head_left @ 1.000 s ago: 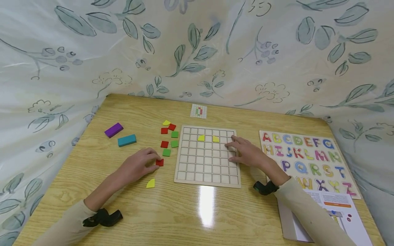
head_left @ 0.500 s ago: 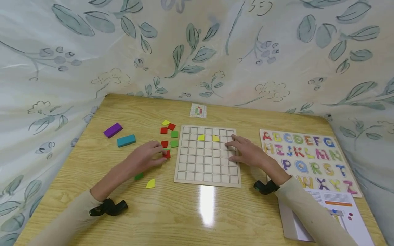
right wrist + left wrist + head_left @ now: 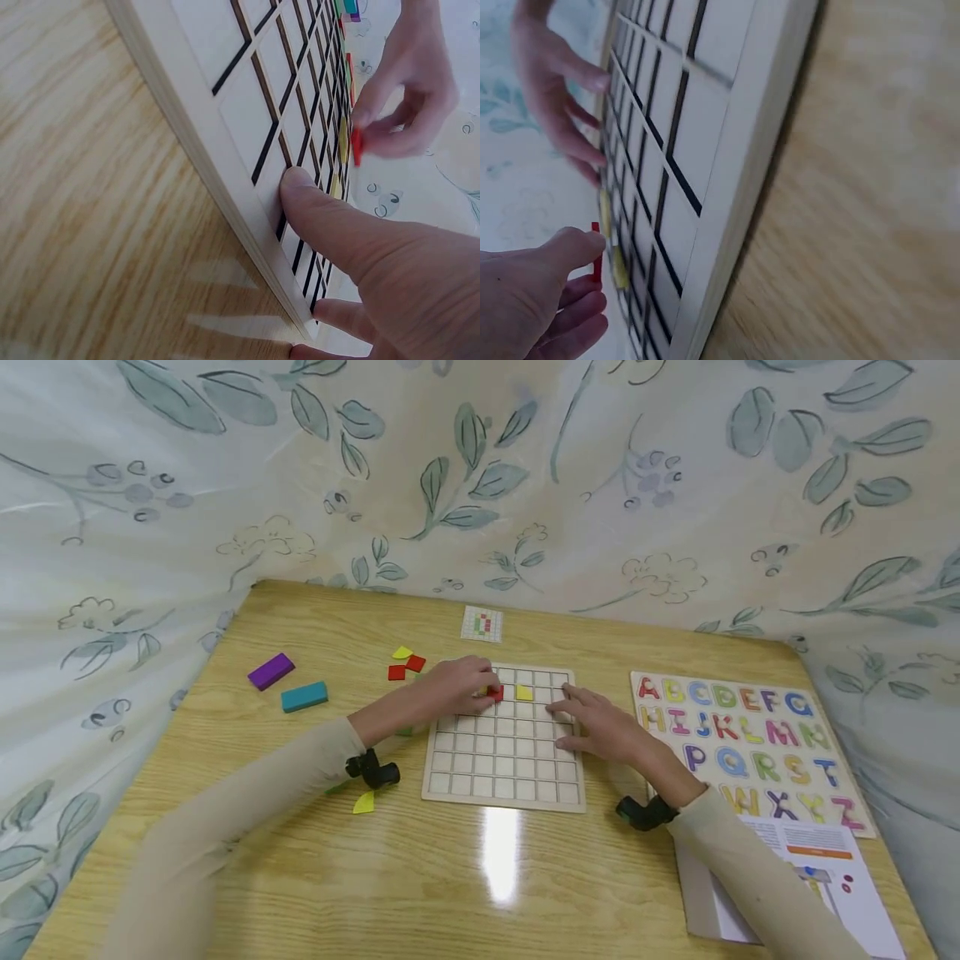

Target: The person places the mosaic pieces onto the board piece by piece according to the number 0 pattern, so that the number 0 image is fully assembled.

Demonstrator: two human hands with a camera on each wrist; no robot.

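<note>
Between thumb and fingers, my left hand (image 3: 459,685) pinches a red square tile (image 3: 496,693), just above the upper rows of a white grid board (image 3: 483,768). In the left wrist view the red tile (image 3: 597,253) stands on edge in the pinch, apart from the grid. Close by on the board lie two yellow quarter-round tiles; the right one (image 3: 524,692) shows plainly, the left one is mostly behind my hand. My right hand (image 3: 606,727) rests on the board's right edge with fingers spread, its thumb (image 3: 300,180) touching the grid in the right wrist view.
Left of the board lie red tiles (image 3: 397,672), a yellow tile (image 3: 363,802) and partly covered green ones. Purple (image 3: 272,672) and teal blocks (image 3: 304,697) lie farther left. A small pattern card (image 3: 482,624) sits behind the board. An alphabet board (image 3: 738,718) and a box (image 3: 810,877) are at right.
My left hand has picked up a red tile from the loose ones at left and carried it right and away from me, over the board. My right hand has stayed in place.
</note>
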